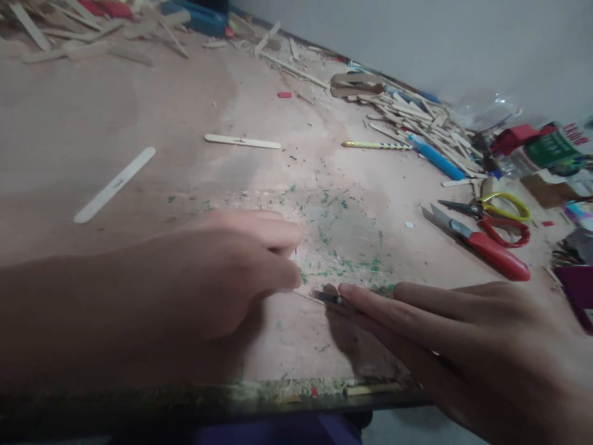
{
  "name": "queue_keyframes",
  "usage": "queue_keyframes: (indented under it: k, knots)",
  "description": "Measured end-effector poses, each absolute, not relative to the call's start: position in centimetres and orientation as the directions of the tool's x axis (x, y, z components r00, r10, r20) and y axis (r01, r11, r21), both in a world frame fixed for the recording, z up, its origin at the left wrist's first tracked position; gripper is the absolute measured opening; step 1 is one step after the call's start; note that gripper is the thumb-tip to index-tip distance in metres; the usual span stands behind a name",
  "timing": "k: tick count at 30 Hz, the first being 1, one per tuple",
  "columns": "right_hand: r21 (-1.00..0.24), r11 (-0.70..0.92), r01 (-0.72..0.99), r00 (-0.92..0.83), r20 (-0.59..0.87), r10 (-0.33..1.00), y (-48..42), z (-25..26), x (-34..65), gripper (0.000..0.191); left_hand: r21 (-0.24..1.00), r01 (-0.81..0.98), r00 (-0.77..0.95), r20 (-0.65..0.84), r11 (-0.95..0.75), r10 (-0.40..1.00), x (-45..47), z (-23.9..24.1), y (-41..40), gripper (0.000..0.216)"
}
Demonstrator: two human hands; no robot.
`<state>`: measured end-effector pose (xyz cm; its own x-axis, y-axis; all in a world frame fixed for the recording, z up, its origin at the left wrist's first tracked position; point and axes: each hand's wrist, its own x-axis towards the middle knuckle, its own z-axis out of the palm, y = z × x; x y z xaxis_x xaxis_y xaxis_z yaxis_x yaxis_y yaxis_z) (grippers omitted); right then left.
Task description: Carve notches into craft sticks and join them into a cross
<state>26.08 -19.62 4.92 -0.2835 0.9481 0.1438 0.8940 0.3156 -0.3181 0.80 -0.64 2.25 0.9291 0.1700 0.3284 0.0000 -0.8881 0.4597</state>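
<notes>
My left hand point(231, 272) rests on the wooden table point(139, 111) with its fingers curled and pinched onto a thin pale stick point(303, 295) lying flat. My right hand point(463, 340) comes in from the right, its fingers pressed together along a small dark blade point(330, 298) whose tip meets the stick. Just beyond both hands, the table surface is scratched and flecked with green.
Red-handled cutters point(486, 247) and yellow-handled scissors point(500, 207) lie to the right. A pile of wooden sticks point(426, 123), a blue pen point(438, 159) and a striped pencil point(375, 145) sit at the back right. Loose flat sticks point(113, 184) point(243, 141) lie on the left. Boxes crowd the far right edge.
</notes>
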Motion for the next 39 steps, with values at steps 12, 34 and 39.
queue_keyframes:
  k: [12, 34, 39]
  knots:
    - [-0.469, 0.303, 0.830, -0.222, 0.221, 0.950, -20.0, 3.7, 26.2, 0.034, 0.488, 0.140, 0.924, 0.249, -0.861, 0.291, 1.1, 1.2, -0.9, 0.006]
    - [-0.301, 0.395, 0.868, -0.319, 0.271, 0.908, -19.1, 3.5, 26.8, 0.025, 0.487, -0.041, 0.928, 0.341, -0.872, 0.147, 0.1, 1.4, -0.2, 0.036]
    - [-0.328, 0.409, 0.852, -0.351, 0.224, 0.909, -19.0, 3.6, 26.8, 0.023, 0.524, 0.016, 0.943, 0.276, -0.852, 0.188, -0.6, 1.7, -0.5, 0.035]
